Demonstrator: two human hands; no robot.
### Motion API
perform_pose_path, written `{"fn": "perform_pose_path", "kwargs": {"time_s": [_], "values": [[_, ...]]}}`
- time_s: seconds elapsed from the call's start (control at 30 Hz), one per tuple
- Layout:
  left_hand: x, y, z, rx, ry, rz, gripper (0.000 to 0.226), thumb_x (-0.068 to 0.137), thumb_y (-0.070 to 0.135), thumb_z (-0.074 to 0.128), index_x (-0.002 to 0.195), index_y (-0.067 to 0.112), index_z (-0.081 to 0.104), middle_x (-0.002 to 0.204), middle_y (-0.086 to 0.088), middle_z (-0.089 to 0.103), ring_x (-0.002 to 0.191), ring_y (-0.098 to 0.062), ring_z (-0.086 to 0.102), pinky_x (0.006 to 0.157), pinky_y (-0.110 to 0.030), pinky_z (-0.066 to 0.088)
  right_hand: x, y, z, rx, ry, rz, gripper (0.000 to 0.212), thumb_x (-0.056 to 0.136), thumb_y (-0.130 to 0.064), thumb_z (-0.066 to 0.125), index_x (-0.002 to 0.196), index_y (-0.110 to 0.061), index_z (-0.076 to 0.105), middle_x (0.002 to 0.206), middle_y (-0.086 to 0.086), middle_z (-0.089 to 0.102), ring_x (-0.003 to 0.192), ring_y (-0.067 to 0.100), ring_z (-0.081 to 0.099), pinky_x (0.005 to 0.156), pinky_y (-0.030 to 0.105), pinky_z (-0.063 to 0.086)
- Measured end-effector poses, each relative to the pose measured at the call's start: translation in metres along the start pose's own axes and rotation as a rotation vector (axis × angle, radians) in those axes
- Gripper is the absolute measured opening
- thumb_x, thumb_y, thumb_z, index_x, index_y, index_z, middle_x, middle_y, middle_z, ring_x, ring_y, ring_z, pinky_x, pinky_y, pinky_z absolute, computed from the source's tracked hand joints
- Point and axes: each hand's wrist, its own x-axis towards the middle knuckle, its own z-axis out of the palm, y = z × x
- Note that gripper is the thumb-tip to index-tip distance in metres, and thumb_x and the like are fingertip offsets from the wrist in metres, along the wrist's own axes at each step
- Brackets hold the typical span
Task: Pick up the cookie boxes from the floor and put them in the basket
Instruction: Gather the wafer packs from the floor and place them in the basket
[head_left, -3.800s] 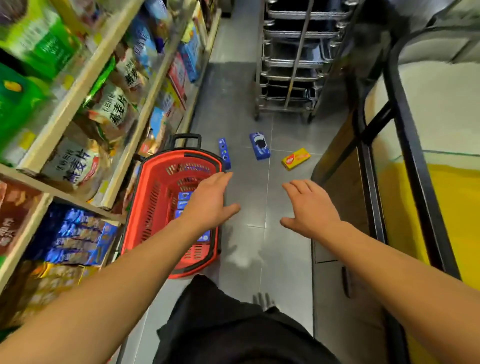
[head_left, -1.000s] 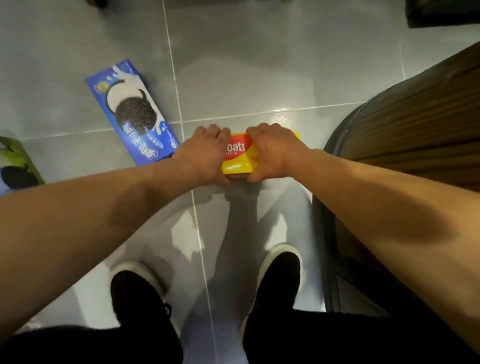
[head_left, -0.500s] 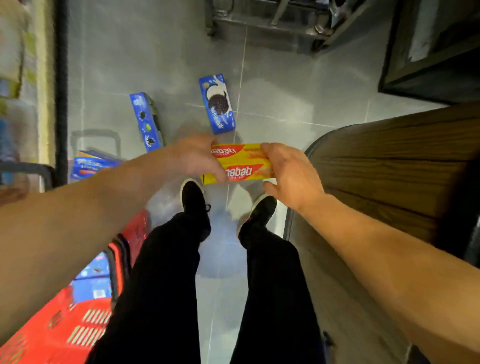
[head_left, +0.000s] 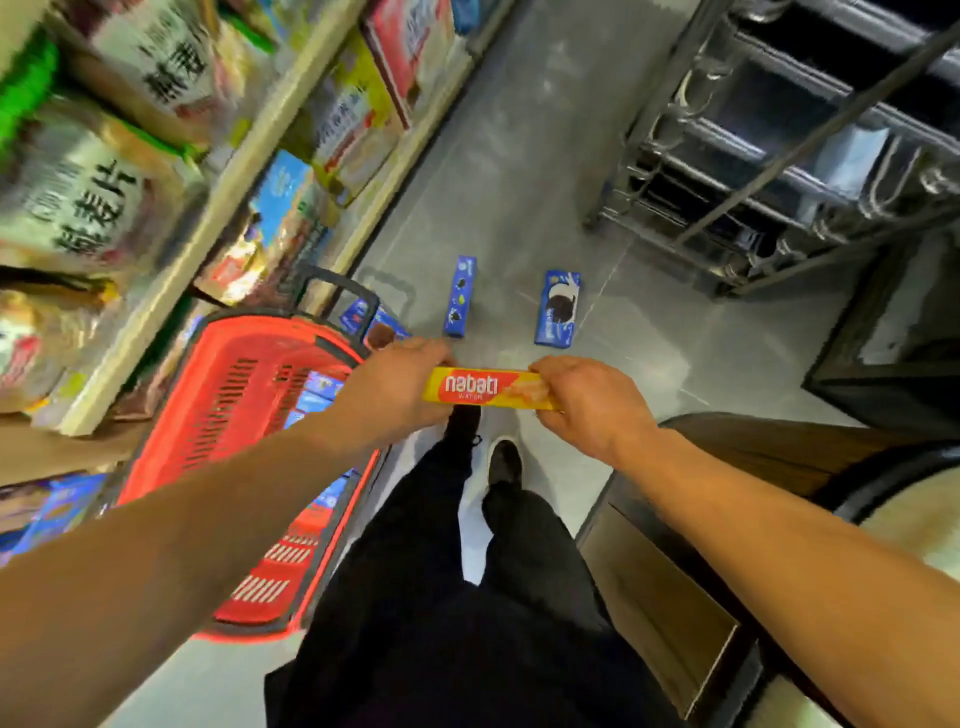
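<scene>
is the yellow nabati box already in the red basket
No, both the left hand and right hand hold the yellow nabati box above the floor, beside the red basket.

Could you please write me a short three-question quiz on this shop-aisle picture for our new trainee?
1. True or false: the yellow and red rectangular wafer box lies on the grey tiled floor.
2. Which hands hold that box? A) left hand only B) right hand only C) both hands
3. Fill in: the red plastic shopping basket stands on the person's ____ side.

Key:
1. False. It is held in the air above the floor.
2. C. The left hand grips one end and the right hand grips the other.
3. Left, beside the wooden shelving.
</scene>
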Motion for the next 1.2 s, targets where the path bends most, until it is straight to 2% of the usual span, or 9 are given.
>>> {"fn": "perform_pose_path", "kwargs": {"time_s": [0.13,0.37,0.5,0.63,0.7,0.87,0.97,1.13,1.2], "values": [[-0.065,-0.013,0.005,0.04,0.117,-0.095,0.036,0.075,0.035,0.07,0.106,0.021,0.06,0.1,-0.002,0.063,0.097,-0.025,0.058,0.073,-0.033,0.043,-0.006,-0.041,-0.008,-0.058,-0.061,-0.129,0.037,0.088,-0.035,0.06,0.123,-0.024,0.053,0.117,0.004,0.063,0.101,0.03,0.061,0.074,0.038,0.052],[-0.174,-0.048,0.024,-0.114,0.303,-0.281,0.038,0.074,0.048,0.059,0.101,0.022,0.063,0.096,-0.001,0.064,0.092,-0.025,0.06,0.071,-0.037,0.048,-0.002,-0.129,0.0,-0.221,-0.186,-0.345,0.037,0.085,-0.037,0.061,0.12,-0.025,0.055,0.114,0.004,0.064,0.101,0.031,0.062,0.077,0.038,0.052],[-0.229,-0.079,0.036,-0.173,0.351,-0.349,0.048,0.071,0.061,0.047,0.098,0.024,0.062,0.092,0.001,0.064,0.089,-0.023,0.059,0.072,-0.036,0.046,0.002,-0.185,0.018,-0.301,-0.223,-0.448,0.039,0.085,-0.036,0.061,0.123,-0.025,0.054,0.119,0.003,0.063,0.106,0.031,0.06,0.077,0.037,0.048],[-0.289,-0.126,0.056,-0.183,0.426,-0.407,0.043,0.073,0.054,0.058,0.097,0.019,0.064,0.09,-0.003,0.063,0.088,-0.026,0.06,0.071,-0.032,0.04,0.002,-0.253,0.053,-0.343,-0.238,-0.521,0.037,0.083,-0.036,0.063,0.117,-0.023,0.054,0.115,0.004,0.064,0.105,0.032,0.061,0.076,0.039,0.049],[-0.32,-0.158,0.067,-0.204,0.416,-0.45,0.047,0.072,0.057,0.054,0.1,0.02,0.063,0.094,-0.003,0.064,0.091,-0.027,0.061,0.075,-0.035,0.047,0.0,-0.291,0.08,-0.33,-0.251,-0.549,0.036,0.081,-0.035,0.064,0.112,-0.021,0.054,0.111,0.006,0.065,0.102,0.034,0.062,0.075,0.041,0.051],[-0.392,-0.244,0.104,-0.245,0.411,-0.378,0.051,0.075,0.052,0.05,0.101,0.011,0.066,0.095,-0.009,0.068,0.09,-0.03,0.065,0.074,-0.037,0.049,-0.009,-0.377,0.161,-0.324,-0.307,-0.499,0.027,0.081,-0.034,0.065,0.102,-0.02,0.055,0.102,0.008,0.067,0.095,0.035,0.064,0.069,0.038,0.046],[-0.414,-0.283,0.122,-0.304,0.436,-0.387,0.056,0.074,0.056,0.05,0.109,0.015,0.066,0.103,-0.006,0.068,0.097,-0.027,0.063,0.078,-0.038,0.052,-0.006,-0.411,0.194,-0.371,-0.305,-0.446,0.03,0.083,-0.039,0.064,0.107,-0.021,0.057,0.102,0.008,0.069,0.095,0.036,0.066,0.07,0.038,0.05],[-0.407,-0.339,0.153,-0.326,0.416,-0.44,0.051,0.071,0.031,0.076,0.118,0.018,0.062,0.111,-0.008,0.062,0.103,-0.031,0.061,0.086,-0.037,0.049,0.022,-0.428,0.247,-0.385,-0.33,-0.382,0.035,0.085,-0.044,0.063,0.109,-0.021,0.055,0.103,0.007,0.068,0.096,0.035,0.066,0.078,0.042,0.055],[-0.394,-0.353,0.162,-0.377,0.393,-0.407,0.056,0.069,0.037,0.078,0.119,0.016,0.063,0.11,-0.009,0.062,0.102,-0.029,0.06,0.087,-0.032,0.045,0.032,-0.421,0.262,-0.321,-0.361,-0.35,0.037,0.084,-0.044,0.065,0.11,-0.02,0.054,0.103,0.007,0.068,0.095,0.035,0.065,0.077,0.043,0.055]]}}
